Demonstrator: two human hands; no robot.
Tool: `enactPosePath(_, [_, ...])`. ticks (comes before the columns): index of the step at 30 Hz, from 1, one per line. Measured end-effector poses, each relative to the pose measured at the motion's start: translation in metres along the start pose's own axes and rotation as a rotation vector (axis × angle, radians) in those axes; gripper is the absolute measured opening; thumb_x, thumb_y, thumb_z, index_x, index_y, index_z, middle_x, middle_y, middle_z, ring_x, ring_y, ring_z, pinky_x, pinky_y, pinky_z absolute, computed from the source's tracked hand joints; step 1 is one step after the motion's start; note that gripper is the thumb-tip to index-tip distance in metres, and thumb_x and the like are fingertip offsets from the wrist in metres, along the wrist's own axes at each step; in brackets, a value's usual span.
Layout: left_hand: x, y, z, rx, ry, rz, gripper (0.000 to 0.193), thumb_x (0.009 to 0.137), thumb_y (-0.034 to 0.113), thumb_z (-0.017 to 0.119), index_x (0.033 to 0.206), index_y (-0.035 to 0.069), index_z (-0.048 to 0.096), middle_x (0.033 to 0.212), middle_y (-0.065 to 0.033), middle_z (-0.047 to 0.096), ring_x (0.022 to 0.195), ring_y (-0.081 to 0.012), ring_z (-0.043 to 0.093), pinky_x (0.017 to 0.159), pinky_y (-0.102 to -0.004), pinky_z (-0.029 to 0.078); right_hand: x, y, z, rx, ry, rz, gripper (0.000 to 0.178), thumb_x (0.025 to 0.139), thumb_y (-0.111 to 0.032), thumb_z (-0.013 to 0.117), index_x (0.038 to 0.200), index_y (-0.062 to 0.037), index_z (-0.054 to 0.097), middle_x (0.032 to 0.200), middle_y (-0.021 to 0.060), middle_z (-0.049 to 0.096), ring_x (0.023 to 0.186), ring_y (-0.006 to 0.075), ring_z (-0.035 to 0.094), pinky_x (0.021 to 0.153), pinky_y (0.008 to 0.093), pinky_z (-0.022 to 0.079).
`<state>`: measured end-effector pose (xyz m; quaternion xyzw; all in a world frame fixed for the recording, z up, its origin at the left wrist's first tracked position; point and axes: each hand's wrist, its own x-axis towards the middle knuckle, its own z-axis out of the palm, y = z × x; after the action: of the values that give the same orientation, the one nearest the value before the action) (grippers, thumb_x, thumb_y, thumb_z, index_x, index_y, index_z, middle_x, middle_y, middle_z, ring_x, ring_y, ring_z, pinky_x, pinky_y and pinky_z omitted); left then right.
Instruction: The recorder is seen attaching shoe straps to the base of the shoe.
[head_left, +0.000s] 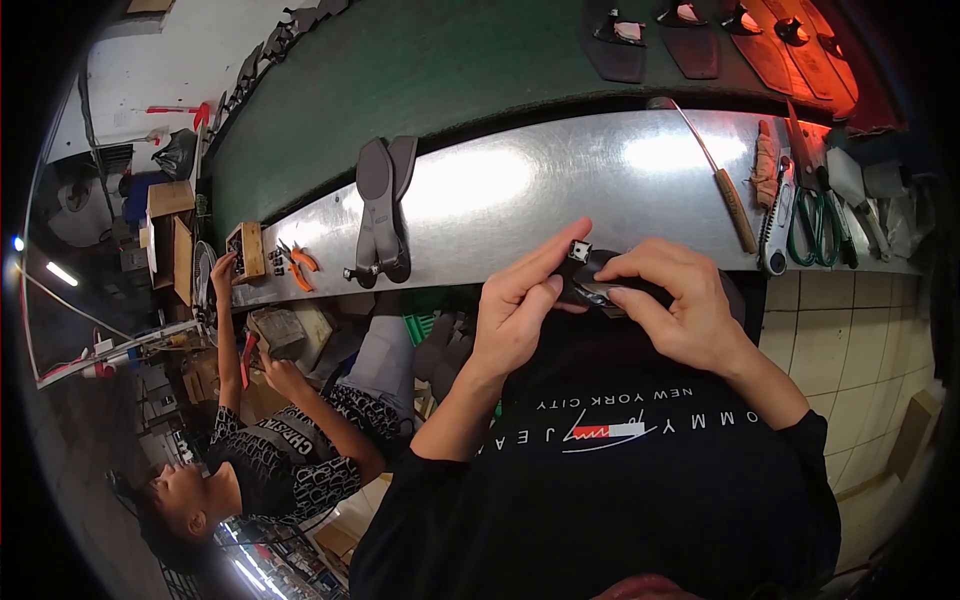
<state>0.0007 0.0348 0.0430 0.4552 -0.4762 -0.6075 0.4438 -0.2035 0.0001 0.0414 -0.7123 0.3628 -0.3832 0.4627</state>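
Close to my chest, at the table's near edge, I hold a black sandal [573,277] in both hands. A small square whitish piece with dark spots [580,252] sits on its strap. My left hand [522,308] grips the sandal from the left, fingers stretched along it and thumb bent against it. My right hand [680,297] pinches the shiny black strap between thumb and forefinger. The palm and fingers hide much of the sole. On the metal table [480,200] to the left lie dark grey sandals [378,215], one overlapping another.
Beyond the table runs a green conveyor belt [450,60] carrying several soles with straps [690,45]. A wooden-handled tool [735,210], box cutter [775,235] and green-handled scissors [815,225] lie right. Orange-handled pliers [302,268] lie left, where a co-worker [300,440] reaches to a wooden box [250,250].
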Motion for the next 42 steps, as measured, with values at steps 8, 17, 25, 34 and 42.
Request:
enactPosePath(8, [-0.003,0.002,0.013,-0.061,0.113,-0.060,0.045,0.088,-0.008,0.039,0.129,0.001,0.052,0.136,-0.0144,0.049,0.108,-0.0181,0.059,0.075,-0.0265,0.058,0.002,0.000,0.003,-0.226,-0.001,-0.125,0.015,0.072,-0.002,0.067,0.086,-0.0063,0.069,0.076,0.0081,0.058,0.067,0.0259,0.058,0.059,0.0350,0.046])
enactPosePath(17, [0.002,-0.007,0.006,-0.116,0.149,-0.148,0.041,0.081,-0.008,0.052,0.122,-0.002,0.058,0.120,-0.0100,0.061,0.092,-0.0106,0.063,0.063,-0.0192,0.055,0.009,0.001,-0.008,-0.253,-0.179,-0.190,0.020,0.068,-0.008,0.071,0.088,-0.0089,0.067,0.085,0.0088,0.056,0.078,0.0272,0.058,0.066,0.0363,0.046])
enactPosePath(25, [0.006,-0.005,0.005,-0.119,0.147,-0.162,0.041,0.081,-0.007,0.052,0.121,-0.002,0.059,0.118,-0.0101,0.062,0.090,-0.0111,0.064,0.063,-0.0199,0.056,0.001,0.011,-0.002,-0.131,-0.166,-0.072,0.027,0.061,-0.010,0.078,0.085,-0.0082,0.065,0.084,0.0088,0.054,0.074,0.0250,0.056,0.063,0.0323,0.044])
enactPosePath(34, [0.011,0.001,-0.006,-0.257,0.071,-0.331,0.042,0.080,-0.005,0.051,0.122,-0.003,0.056,0.122,-0.0170,0.059,0.088,-0.0141,0.065,0.058,-0.0207,0.057,-0.006,0.016,0.010,-0.247,0.017,-0.285,0.024,0.064,-0.014,0.076,0.087,-0.0137,0.067,0.080,0.0076,0.053,0.068,0.0242,0.057,0.057,0.0333,0.044])
enactPosePath(42, [0.009,0.000,0.003,-0.191,0.155,-0.302,0.044,0.094,0.014,0.046,0.136,0.004,0.043,0.125,-0.0146,0.056,0.091,-0.0123,0.063,0.058,-0.0236,0.057,-0.006,0.005,0.008,-0.310,0.049,-0.333,0.026,0.070,-0.010,0.073,0.095,-0.0081,0.065,0.078,0.0087,0.057,0.063,0.0250,0.057,0.054,0.0329,0.045])
